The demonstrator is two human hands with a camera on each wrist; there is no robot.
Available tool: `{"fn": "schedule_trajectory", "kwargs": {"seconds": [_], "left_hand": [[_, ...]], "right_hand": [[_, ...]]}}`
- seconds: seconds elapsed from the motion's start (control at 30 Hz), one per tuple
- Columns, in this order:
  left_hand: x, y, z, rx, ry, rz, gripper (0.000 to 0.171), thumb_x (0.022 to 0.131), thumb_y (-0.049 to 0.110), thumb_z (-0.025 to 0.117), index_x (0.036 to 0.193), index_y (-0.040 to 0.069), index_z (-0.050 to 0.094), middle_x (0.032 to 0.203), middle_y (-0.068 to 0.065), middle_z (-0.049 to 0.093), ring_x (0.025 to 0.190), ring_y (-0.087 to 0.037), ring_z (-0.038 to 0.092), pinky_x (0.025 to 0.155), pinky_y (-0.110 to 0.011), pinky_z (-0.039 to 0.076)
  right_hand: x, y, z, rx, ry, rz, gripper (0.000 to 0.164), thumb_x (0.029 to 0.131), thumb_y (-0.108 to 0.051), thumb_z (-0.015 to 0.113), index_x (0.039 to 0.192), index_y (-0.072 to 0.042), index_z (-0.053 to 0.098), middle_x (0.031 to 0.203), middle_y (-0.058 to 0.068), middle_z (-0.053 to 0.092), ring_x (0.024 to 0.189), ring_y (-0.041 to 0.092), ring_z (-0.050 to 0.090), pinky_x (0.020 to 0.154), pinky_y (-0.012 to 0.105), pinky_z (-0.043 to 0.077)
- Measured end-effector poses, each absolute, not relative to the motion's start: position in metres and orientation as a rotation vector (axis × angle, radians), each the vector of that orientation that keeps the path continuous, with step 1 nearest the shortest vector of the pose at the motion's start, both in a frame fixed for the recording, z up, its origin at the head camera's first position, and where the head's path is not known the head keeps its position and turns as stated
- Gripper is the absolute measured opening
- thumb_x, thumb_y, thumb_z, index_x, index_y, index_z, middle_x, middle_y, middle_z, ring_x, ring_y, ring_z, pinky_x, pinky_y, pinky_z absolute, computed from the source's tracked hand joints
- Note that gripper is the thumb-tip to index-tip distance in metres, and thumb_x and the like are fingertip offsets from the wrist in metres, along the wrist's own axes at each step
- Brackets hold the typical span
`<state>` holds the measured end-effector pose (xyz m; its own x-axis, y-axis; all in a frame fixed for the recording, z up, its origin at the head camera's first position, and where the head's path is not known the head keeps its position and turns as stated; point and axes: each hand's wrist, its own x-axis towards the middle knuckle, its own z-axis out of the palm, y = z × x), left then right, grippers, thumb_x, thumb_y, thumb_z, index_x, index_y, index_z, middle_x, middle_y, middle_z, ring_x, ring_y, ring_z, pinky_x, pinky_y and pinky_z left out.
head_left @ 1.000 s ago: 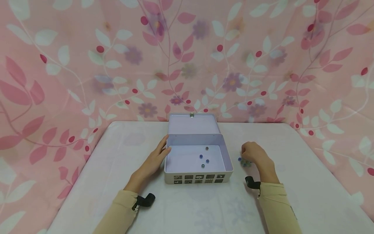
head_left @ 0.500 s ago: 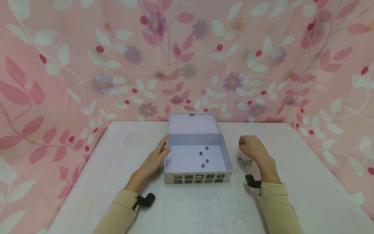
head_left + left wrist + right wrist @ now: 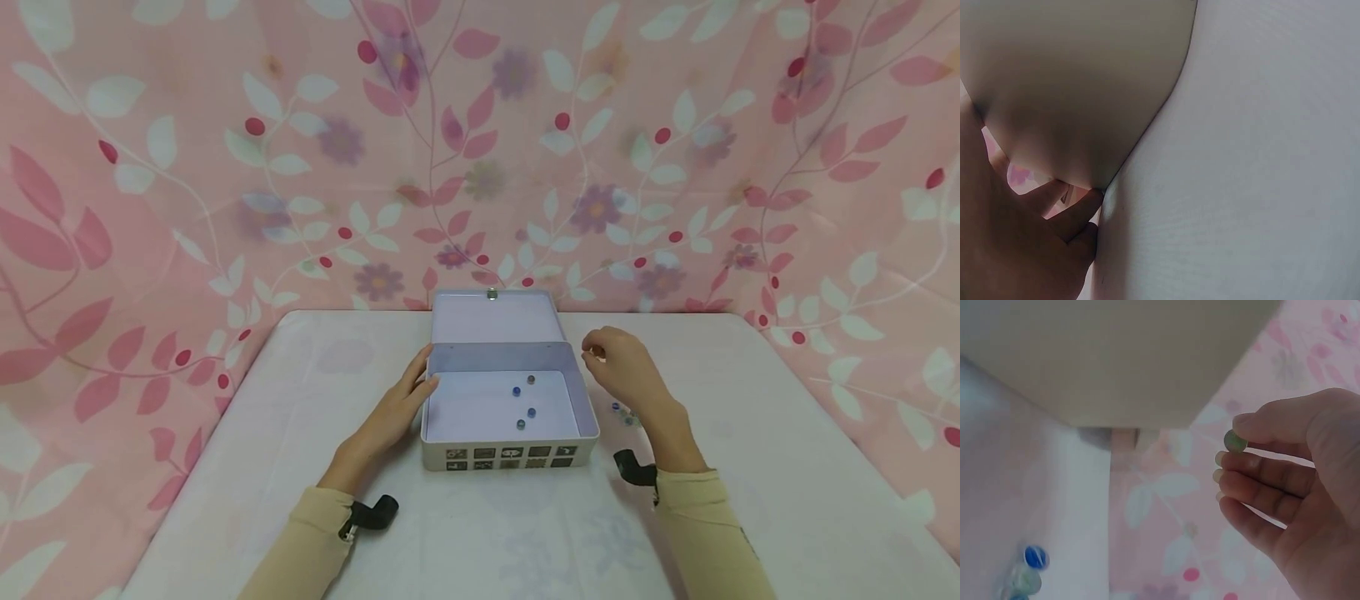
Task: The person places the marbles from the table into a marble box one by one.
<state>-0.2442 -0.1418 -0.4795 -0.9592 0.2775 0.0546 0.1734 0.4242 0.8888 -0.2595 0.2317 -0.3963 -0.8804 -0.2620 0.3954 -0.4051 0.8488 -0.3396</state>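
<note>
A pale tin box (image 3: 510, 457) with a lavender inside and small dark square pictures on its front stands on the table, lid (image 3: 495, 318) swung back. Several glass marbles lie apart on its floor, one of them blue (image 3: 517, 391). At the box's left side, my left hand (image 3: 390, 417) grips the wall, thumb over the rim and fingers against the outside. My right hand (image 3: 626, 371) is raised just beyond the right rim. Between thumb and forefinger it pinches a green marble (image 3: 1235, 441), plain in the right wrist view; the other fingers are bent loosely.
More marbles (image 3: 1037, 557), blue and greenish, lie clustered on the table right of the box, partly behind my right wrist. A white cloth (image 3: 495, 542) covers the table. Behind it hangs a pink curtain (image 3: 480, 167) with leaves and flowers.
My right hand has risen from the marble cluster and moved left to the box's right rim. The blue marble farther back in the box has rolled slightly backward. My left hand has stayed put.
</note>
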Motion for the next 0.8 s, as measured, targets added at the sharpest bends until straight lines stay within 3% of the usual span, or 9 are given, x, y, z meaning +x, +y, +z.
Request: {"fn": "schedule_trajectory", "kwargs": {"seconds": [0.33, 0.8], "left_hand": [[-0.245, -0.143, -0.479, 0.402, 2.575, 1.564, 0.067, 0.100, 0.061, 0.041, 0.158, 0.046, 0.010, 0.166, 0.004, 0.019, 0.153, -0.028, 0.023, 0.120, -0.060, 0.024], [-0.244, -0.142, -0.479, 0.383, 2.574, 1.574, 0.065, 0.101, 0.058, 0.043, 0.157, 0.047, 0.011, 0.166, 0.001, 0.022, 0.151, -0.031, 0.029, 0.120, -0.060, 0.025]], "right_hand": [[-0.252, 0.202, -0.398, 0.599, -2.709, 0.643, 0.006, 0.090, -0.008, 0.069, 0.095, -0.007, 0.072, 0.091, 0.005, 0.067, 0.084, 0.019, 0.059, 0.077, 0.038, 0.054], [-0.254, 0.165, -0.427, 0.895, -2.795, 0.503, 0.004, 0.086, -0.006, 0.072, 0.090, -0.006, 0.073, 0.083, 0.000, 0.066, 0.076, 0.012, 0.057, 0.071, 0.030, 0.052]]}}
